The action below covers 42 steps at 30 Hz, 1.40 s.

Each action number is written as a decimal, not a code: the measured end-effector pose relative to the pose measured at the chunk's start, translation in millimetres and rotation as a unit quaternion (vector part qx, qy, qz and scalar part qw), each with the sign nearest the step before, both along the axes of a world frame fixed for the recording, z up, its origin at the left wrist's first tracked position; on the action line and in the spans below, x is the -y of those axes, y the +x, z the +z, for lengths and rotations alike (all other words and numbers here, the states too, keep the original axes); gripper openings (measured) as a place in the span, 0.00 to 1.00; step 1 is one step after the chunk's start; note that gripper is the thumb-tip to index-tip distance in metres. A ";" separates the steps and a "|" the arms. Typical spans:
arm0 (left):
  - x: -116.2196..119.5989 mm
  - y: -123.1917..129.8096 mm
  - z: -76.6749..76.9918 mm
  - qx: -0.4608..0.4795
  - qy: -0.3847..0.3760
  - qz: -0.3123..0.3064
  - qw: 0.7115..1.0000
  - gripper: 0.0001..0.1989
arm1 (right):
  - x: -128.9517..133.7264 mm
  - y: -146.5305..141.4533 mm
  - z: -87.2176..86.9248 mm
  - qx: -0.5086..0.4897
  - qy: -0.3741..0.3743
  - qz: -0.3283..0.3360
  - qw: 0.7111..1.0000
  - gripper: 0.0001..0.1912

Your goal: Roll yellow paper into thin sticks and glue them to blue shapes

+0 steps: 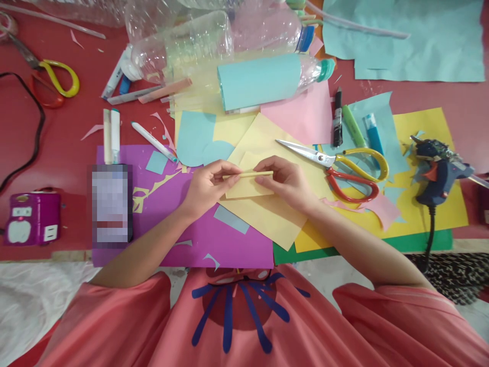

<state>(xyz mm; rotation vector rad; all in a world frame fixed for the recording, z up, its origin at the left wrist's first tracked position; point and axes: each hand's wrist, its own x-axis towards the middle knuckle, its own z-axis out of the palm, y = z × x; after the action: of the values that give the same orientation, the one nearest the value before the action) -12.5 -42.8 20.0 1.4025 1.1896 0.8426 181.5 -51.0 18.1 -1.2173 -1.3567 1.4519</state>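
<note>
The yellow paper (249,189) shows a narrow rolled edge.

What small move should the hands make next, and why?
I'd probably roll the small pale yellow paper one slight turn further, evenly: the left hand and right hand both pinch near its narrow, rolled-looking top edge, while a flat part shows below.

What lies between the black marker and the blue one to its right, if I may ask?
In the head view, a green marker lies between them.
</note>
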 end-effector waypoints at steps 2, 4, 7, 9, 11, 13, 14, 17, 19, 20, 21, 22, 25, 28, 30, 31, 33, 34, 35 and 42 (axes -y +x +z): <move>0.0 -0.3 -0.7 0.003 0.004 0.001 1.000 0.09 | 0.4 0.7 1.5 0.016 -0.009 0.009 1.000 0.14; 0.3 -0.5 -1.0 0.003 0.006 0.002 1.000 0.11 | 0.6 1.2 3.0 0.043 -0.005 0.017 0.999 0.17; 1.1 -0.3 -0.9 0.000 0.008 0.004 1.000 0.11 | 0.6 1.5 3.5 0.085 0.009 0.018 0.996 0.18; 1.5 -0.1 -0.7 -0.001 0.006 0.003 1.000 0.09 | 0.3 1.3 2.7 0.101 0.016 0.013 0.995 0.16; 1.5 -0.2 -0.6 -0.003 0.005 0.005 1.000 0.08 | 0.1 1.2 1.9 0.100 0.021 0.004 0.995 0.13; 1.0 -0.8 -0.8 -0.009 0.009 0.011 1.000 0.09 | 0.1 1.1 1.6 0.090 0.021 -0.003 0.996 0.11; 0.6 -1.2 -1.0 -0.012 0.014 0.013 1.000 0.11 | 0.1 1.1 1.6 0.085 0.019 -0.004 0.996 0.10; -0.5 -2.1 -2.3 -0.016 0.031 0.011 0.999 0.13 | 0.5 1.0 1.9 0.076 0.013 -0.009 0.997 0.09; -0.9 -2.0 -3.2 -0.009 0.038 0.011 0.999 0.12 | 0.8 0.7 2.1 0.068 0.002 -0.008 0.998 0.08; -0.9 -1.8 -3.5 -0.004 0.041 0.012 0.999 0.11 | 0.8 0.6 2.1 0.060 -0.005 -0.006 0.998 0.08; -0.8 -1.6 -3.7 0.002 0.042 0.015 0.999 0.11 | 0.8 0.5 2.1 0.053 -0.011 -0.006 0.999 0.08; -0.6 -1.4 -3.9 0.004 0.042 0.016 0.999 0.10 | 0.7 0.5 2.1 0.048 -0.013 -0.005 0.999 0.08; 0.4 -1.3 -3.6 -0.004 0.044 0.017 0.999 0.09 | 0.2 0.5 2.2 0.052 -0.009 -0.010 0.999 0.06; 1.7 -1.8 -3.2 -0.026 0.056 0.019 0.998 0.09 | 0.0 0.6 1.8 0.069 -0.015 -0.018 0.997 0.08; 2.5 -2.1 -3.0 -0.039 0.067 0.022 0.997 0.10 | 0.2 0.6 1.4 0.074 -0.017 -0.020 0.997 0.10; 2.9 -2.2 -2.9 -0.045 0.072 0.022 0.996 0.10 | 0.3 0.5 1.3 0.073 -0.016 -0.020 0.997 0.11; 3.7 -2.2 -2.8 -0.056 0.085 0.019 0.995 0.08 | 0.5 0.3 1.5 0.063 -0.020 -0.022 0.998 0.13; 4.1 -2.3 -2.9 -0.062 0.097 0.013 0.993 0.07 | 0.6 0.3 1.6 0.056 -0.026 -0.024 0.998 0.13; 4.6 -2.4 -3.0 -0.072 0.118 0.004 0.990 0.06 | 0.5 0.3 1.7 0.046 -0.034 -0.028 0.998 0.14; 8.7 -1.6 -6.8 -0.141 0.348 -0.120 0.919 0.06 | 1.0 -1.6 -1.5 -0.077 -0.093 -0.053 0.991 0.15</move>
<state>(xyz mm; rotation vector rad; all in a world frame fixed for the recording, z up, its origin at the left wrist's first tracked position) -14.1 -51.5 13.2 2.2653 0.9230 0.9542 179.9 -52.0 16.7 -1.2467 -1.0559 1.5886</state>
